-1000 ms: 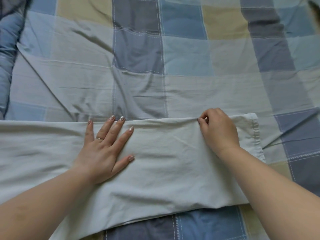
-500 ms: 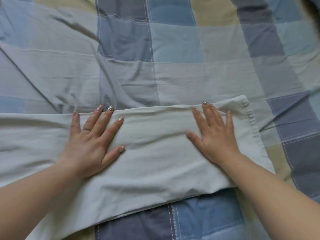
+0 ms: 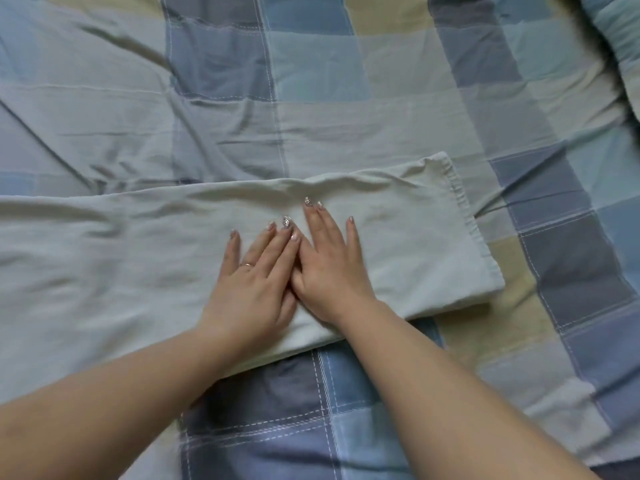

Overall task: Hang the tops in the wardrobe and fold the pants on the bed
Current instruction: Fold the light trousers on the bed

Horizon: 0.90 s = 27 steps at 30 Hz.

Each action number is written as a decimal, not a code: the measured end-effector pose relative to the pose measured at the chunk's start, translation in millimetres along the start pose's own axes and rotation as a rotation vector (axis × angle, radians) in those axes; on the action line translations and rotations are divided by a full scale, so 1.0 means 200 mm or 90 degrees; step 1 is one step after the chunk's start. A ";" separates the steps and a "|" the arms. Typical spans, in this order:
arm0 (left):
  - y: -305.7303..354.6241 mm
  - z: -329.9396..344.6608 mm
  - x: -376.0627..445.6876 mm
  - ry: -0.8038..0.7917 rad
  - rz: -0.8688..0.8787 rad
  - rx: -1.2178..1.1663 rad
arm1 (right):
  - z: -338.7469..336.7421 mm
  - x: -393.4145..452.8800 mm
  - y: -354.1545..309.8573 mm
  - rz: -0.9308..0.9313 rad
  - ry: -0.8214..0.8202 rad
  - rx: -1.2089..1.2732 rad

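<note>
Pale grey-green pants (image 3: 138, 258), bed cover (image 3: 346, 81) in blue, grey and beige checks with white stitching, gold ring (image 3: 248, 264)

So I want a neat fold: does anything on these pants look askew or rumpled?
Mostly tidy. The pants lie flat under both hands, but a rumpled ridge runs along the far edge, and the hem's far corner sits slightly lifted off the checked bedcover.

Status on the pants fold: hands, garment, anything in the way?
Left hand and right hand flat, side by side, pressing pants. Pants lie lengthwise on checked quilt. Nothing obstructing.
</note>
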<state>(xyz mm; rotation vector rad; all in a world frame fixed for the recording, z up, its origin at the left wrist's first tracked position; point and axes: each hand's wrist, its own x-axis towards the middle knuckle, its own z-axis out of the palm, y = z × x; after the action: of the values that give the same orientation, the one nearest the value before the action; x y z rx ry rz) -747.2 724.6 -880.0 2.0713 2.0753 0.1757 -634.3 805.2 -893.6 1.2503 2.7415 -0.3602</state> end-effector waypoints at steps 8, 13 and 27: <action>0.06 0.12 -0.02 -0.054 -0.034 0.056 | 0.02 -0.27 0.54 0.060 -0.011 -0.072; 0.06 0.14 -0.04 -0.032 -0.030 0.080 | -0.02 -0.32 0.67 0.130 -0.022 -0.091; 0.07 0.15 0.00 -0.042 -0.035 0.048 | -0.42 -0.21 0.79 0.545 0.106 0.539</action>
<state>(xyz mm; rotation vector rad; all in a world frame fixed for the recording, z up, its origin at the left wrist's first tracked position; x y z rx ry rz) -726.6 722.4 -906.4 2.0303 2.1267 0.0209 -488.4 896.3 -831.8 2.5310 1.8431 -1.3945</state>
